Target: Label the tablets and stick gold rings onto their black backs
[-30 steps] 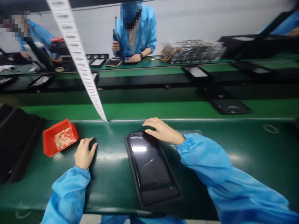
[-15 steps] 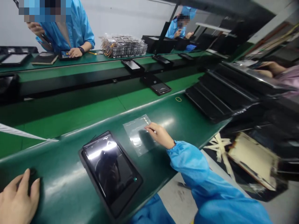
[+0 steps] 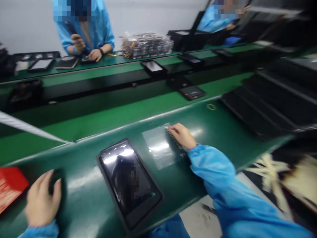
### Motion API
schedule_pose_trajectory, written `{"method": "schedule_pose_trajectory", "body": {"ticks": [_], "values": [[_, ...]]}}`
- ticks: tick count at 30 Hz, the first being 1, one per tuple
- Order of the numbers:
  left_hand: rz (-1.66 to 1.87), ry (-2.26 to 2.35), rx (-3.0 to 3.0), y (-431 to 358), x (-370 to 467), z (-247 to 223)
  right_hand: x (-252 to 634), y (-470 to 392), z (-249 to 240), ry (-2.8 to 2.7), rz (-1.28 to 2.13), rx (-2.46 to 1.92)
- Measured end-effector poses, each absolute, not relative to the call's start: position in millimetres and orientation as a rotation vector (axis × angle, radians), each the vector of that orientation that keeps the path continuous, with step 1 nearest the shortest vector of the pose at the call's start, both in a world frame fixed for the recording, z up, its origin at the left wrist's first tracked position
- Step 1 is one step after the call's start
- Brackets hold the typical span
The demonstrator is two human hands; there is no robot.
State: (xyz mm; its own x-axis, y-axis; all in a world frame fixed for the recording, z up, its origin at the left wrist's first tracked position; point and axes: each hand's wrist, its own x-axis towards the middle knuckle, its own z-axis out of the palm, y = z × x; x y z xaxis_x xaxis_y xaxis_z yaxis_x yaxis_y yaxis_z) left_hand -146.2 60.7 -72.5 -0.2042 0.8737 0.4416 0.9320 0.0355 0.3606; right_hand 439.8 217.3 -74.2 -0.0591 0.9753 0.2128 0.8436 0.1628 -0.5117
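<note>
A clear plastic sheet (image 3: 159, 148) lies on the green bench (image 3: 84, 185), with a row of small ring-like pieces (image 3: 176, 142) along its right side. My right hand (image 3: 182, 135) is over the sheet's upper right corner, fingertips pinched at the top of that row; what they grip is too small to make out. To the left of the sheet rests a device with a glossy dark screen (image 3: 131, 181) in a black frame. My left hand (image 3: 44, 198) lies on the bench at the far left, thumb and fingers apart, holding nothing.
A red box (image 3: 11, 186) sits beyond my left hand. Black trays (image 3: 267, 102) are stacked at the right, near a yellow rubber band (image 3: 211, 106). Across the green conveyor (image 3: 119, 114), carrying devices, two people work beside a pile of wrapped parts (image 3: 148, 45).
The view has shifted left, bringing the red box into sight. My right hand has moved up to the sheet's top corner, and the row now extends down past my fingers.
</note>
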Motion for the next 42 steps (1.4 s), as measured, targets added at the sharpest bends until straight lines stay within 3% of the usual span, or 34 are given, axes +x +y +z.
{"method": "schedule_pose_trajectory", "body": {"ticks": [6,10,13,17,20,26,33,37,42], "values": [[-1.252,-2.216,-1.774,89.4,-105.6,-22.2,423.5,203.8,-51.4,-2.015,0.362,-1.504],[-1.788,-2.384,-1.665,145.1,-101.4,-22.6,377.5,197.9,-28.9,-2.137,0.406,-1.203],[-1.901,-2.492,-1.742,170.9,-86.8,-29.7,331.8,185.3,-9.9,-2.195,0.498,-1.032],[-1.917,-2.473,-1.861,143.4,-49.8,-29.7,276.0,161.5,14.3,-2.225,0.650,-0.822],[-1.933,-2.189,-1.911,95.7,-23.1,-14.5,237.2,145.4,30.5,-2.232,0.676,-0.645],[-1.688,-1.817,-2.179,47.4,4.1,27.9,177.3,127.1,43.9,-2.077,0.682,-0.578],[-1.791,-1.849,-2.129,42.0,15.8,29.9,171.6,114.1,43.8,-2.046,0.552,-0.521],[-1.702,-1.766,-2.170,40.1,16.2,29.6,180.6,113.1,44.8,-2.138,0.344,-0.542],[-1.560,-1.656,-2.252,38.5,13.7,35.6,187.6,112.1,53.1,-2.211,0.330,-0.512]]}}
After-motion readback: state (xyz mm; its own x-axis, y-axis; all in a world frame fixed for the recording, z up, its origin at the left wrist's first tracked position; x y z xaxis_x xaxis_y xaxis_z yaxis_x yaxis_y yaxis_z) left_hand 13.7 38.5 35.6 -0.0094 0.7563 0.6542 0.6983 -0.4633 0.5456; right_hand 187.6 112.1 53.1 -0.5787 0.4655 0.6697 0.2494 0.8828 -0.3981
